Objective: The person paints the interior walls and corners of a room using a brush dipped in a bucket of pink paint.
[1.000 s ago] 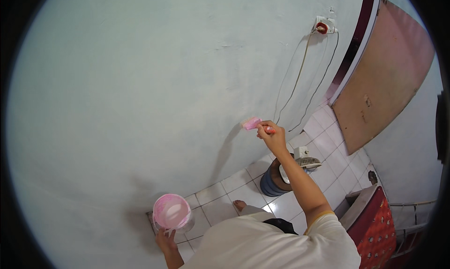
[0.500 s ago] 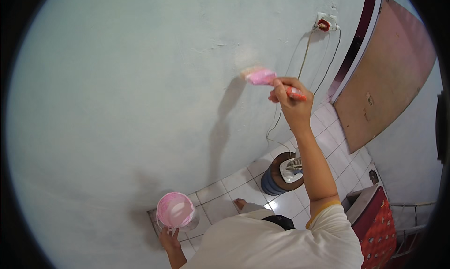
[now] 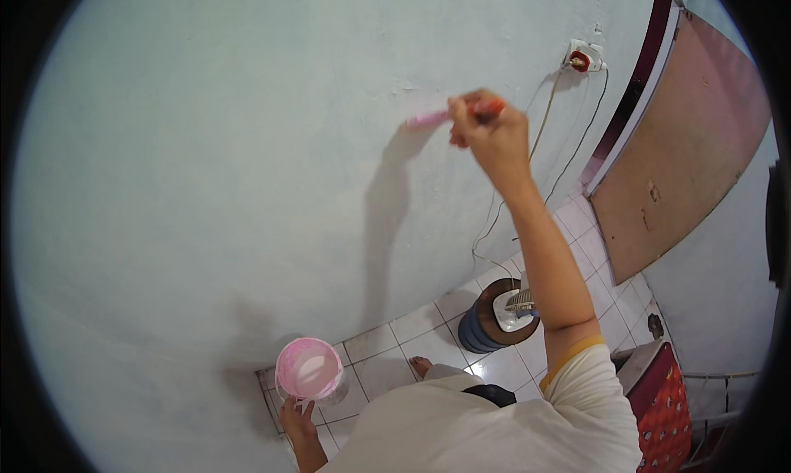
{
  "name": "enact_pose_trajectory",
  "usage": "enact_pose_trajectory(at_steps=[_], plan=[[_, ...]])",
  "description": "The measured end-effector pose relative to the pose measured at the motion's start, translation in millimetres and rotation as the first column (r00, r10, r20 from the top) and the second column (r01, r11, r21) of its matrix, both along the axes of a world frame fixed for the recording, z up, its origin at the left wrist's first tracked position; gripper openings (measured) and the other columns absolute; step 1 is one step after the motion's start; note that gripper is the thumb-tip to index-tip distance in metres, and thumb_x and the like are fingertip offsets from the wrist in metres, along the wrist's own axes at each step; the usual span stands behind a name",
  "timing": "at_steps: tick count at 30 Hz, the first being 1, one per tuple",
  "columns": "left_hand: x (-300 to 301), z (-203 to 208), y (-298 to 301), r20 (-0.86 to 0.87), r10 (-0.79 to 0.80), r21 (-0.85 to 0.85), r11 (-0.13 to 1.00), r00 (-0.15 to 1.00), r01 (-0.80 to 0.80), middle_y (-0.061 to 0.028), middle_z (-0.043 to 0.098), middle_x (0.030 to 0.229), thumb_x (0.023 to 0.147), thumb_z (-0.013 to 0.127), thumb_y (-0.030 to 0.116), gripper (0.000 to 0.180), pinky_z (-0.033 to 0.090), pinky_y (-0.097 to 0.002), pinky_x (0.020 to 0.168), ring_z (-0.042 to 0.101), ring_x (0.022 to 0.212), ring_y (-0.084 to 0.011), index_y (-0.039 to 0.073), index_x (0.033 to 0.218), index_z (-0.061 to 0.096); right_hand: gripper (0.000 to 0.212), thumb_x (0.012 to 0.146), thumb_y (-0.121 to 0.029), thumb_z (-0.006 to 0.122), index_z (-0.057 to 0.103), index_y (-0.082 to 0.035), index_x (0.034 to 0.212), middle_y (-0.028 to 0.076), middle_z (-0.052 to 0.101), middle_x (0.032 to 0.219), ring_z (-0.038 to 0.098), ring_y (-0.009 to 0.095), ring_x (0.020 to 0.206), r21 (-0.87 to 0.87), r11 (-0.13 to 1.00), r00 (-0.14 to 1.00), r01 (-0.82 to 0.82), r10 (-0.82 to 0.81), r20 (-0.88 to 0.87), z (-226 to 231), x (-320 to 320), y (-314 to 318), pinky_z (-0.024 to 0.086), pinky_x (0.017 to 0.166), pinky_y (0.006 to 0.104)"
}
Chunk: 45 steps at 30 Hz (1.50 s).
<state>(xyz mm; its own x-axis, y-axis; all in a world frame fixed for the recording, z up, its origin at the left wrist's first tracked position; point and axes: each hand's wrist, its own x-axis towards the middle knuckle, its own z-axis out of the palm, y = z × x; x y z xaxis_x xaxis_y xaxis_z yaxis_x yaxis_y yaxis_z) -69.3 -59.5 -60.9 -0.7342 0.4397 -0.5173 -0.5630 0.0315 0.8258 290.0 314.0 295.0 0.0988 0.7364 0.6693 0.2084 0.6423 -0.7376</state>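
Observation:
My right hand (image 3: 496, 139) is wrapped round the orange-red handle of a paintbrush (image 3: 427, 120). The brush's pink head points left, and its tip meets the pale wall (image 3: 206, 168) or hovers just off it; I cannot tell which. Lower left, my left hand (image 3: 298, 422) grips the near side of a paint bucket (image 3: 286, 364). Pink smears coat the bucket's inside, and light pink paint (image 3: 315, 372) lies in it. The palm and some fingers of that hand are hidden.
A wall socket (image 3: 581, 59) with a red plug trails cords down the wall. Below stands a blue round stool (image 3: 478, 333) with a brown top, bearing a small white fan (image 3: 515, 308). A brown door panel (image 3: 676, 152) is at the right, and white tiles (image 3: 387, 374) cover the floor.
My right hand has moved up and to the left with the paintbrush, whose head now shows edge-on. My left hand and the bucket have stayed in place.

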Motion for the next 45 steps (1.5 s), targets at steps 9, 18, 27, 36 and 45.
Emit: enact_pose_trajectory(at_steps=[9, 18, 27, 36, 45], plan=[[3.0, -12.8, -5.9, 0.016, 0.033, 0.022, 0.999, 0.999, -0.033, -0.0169, 0.052, 0.109, 0.085, 0.061, 0.011, 0.037, 0.055, -0.0535, 0.087, 0.054, 0.106, -0.0295, -0.007, 0.113, 0.045, 0.023, 0.090, -0.017, 0.066, 0.067, 0.004, 0.082, 0.005, 0.061, 0.060, 0.059, 0.009, 0.053, -0.175, 0.981, 0.997, -0.082, 0.081, -0.012, 8.5, 14.3, -38.5, 0.047, 0.049, 0.0222], [-2.3, -4.9, 1.0, 0.003, 0.004, -0.022, 1.000, 1.000, -0.004, -0.0176, 0.052, 0.111, 0.085, 0.061, 0.010, 0.038, 0.054, -0.0535, 0.088, 0.054, 0.104, -0.0286, -0.007, 0.114, 0.043, 0.026, 0.089, -0.016, 0.067, 0.061, 0.002, 0.071, 0.004, 0.061, 0.058, 0.058, 0.008, 0.051, -0.068, 0.995, 0.993, -0.075, 0.081, 0.082, 3.1, 4.3, 4.3, 0.046, 0.050, 0.0237], [2.0, -13.5, -6.4, 0.011, -0.014, -0.019, 1.000, 1.000, 0.014, -0.0171, 0.052, 0.112, 0.085, 0.061, 0.014, 0.041, 0.053, -0.0524, 0.090, 0.052, 0.108, -0.0295, -0.006, 0.116, 0.044, 0.021, 0.090, -0.016, 0.065, 0.066, 0.005, 0.091, 0.006, 0.065, 0.066, 0.062, 0.011, 0.056, 0.098, 0.995, 0.994, 0.010, 0.000, -0.108, 27.9, 28.3, -48.1, 0.049, 0.052, 0.0225], [1.1, -7.8, 0.3, 0.006, -0.040, -0.040, 0.998, 0.999, 0.040, -0.0178, 0.050, 0.115, 0.083, 0.063, 0.013, 0.041, 0.052, -0.0544, 0.091, 0.049, 0.111, -0.0316, -0.007, 0.114, 0.045, 0.017, 0.089, -0.011, 0.062, 0.066, 0.005, 0.092, 0.008, 0.066, 0.069, 0.064, 0.013, 0.058, -0.450, 0.893, 0.985, 0.031, -0.104, -0.138, -163.7, 48.2, -21.5, 0.052, 0.052, 0.0245], [8.9, 10.8, 7.3, -0.014, -0.075, -0.060, 0.995, 0.997, 0.074, -0.0166, 0.052, 0.115, 0.085, 0.063, 0.013, 0.042, 0.053, -0.0535, 0.091, 0.053, 0.109, -0.0302, -0.007, 0.118, 0.045, 0.022, 0.089, -0.018, 0.066, 0.067, 0.004, 0.091, 0.006, 0.065, 0.069, 0.065, 0.012, 0.061, -0.267, 0.964, 0.961, -0.002, -0.072, -0.266, -82.1, 50.1, 0.5, 0.051, 0.056, 0.0233]])
